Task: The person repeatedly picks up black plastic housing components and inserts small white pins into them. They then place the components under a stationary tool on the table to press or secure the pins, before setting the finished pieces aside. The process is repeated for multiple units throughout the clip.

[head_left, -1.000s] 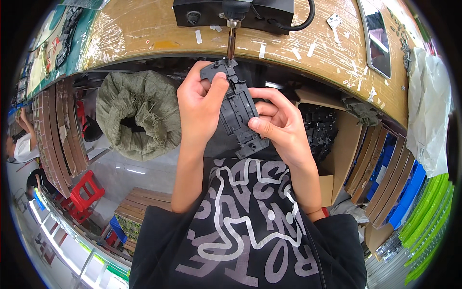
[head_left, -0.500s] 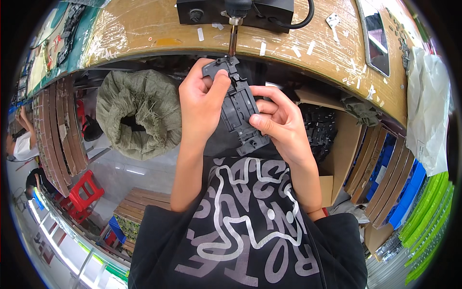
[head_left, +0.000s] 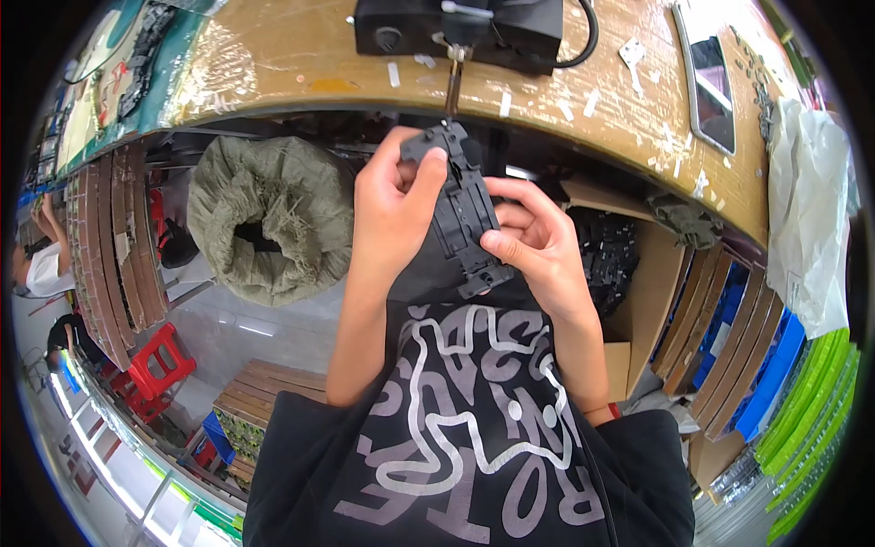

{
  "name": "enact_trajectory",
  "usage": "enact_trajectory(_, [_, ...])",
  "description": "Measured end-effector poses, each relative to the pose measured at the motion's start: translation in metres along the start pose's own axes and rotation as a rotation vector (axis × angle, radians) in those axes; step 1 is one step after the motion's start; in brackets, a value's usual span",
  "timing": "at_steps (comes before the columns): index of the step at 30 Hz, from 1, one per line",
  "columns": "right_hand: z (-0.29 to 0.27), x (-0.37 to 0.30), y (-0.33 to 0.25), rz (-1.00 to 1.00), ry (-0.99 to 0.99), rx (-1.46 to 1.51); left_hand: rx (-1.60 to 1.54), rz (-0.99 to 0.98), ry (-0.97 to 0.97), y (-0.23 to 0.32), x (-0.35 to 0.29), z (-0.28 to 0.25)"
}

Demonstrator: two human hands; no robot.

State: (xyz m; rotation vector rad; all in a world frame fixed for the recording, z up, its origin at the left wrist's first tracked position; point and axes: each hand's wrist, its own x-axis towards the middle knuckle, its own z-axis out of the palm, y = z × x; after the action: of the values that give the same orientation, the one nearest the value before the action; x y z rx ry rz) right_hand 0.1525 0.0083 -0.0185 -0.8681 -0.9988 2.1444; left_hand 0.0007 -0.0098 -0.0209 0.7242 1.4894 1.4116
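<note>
Between my hands is a long black moulded plastic part with ribs, slots and clips, held at a slant in front of the bench edge. My left hand grips its upper left end, thumb lying on the face. My right hand pinches the lower right edge between thumb and bent fingers. Just above the part's top end, a thin metal rod points down from a dark tool fixed at the bench. Its tip meets or nearly meets the part; I cannot tell which.
A black box with a knob and cable stands on the wooden bench. A phone lies to the right. Below are a green fabric sack at left and a cardboard box of black parts at right. Stacked trays stand farther right.
The bench, tool and box sit slightly lower and further right in view. The plastic part has tilted a little, its top end still by the rod's tip. Both hands keep their hold.
</note>
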Motion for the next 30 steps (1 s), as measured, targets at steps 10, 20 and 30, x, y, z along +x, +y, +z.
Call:
enact_trajectory(10, [-0.162, -0.041, 0.068, 0.015, 0.772, -0.354, 0.114, 0.239, 0.386, 0.042, 0.041, -0.069])
enact_trajectory(20, [-0.318, -0.136, 0.132, 0.186, 1.226, -0.632, 1.174, 1.125, 0.46, 0.088, 0.18, -0.093])
enact_trajectory(30, [-0.116, -0.065, -0.151, -0.569, 0.754, -0.601, 1.268, 0.924, 0.219, 0.096, 0.221, -0.091])
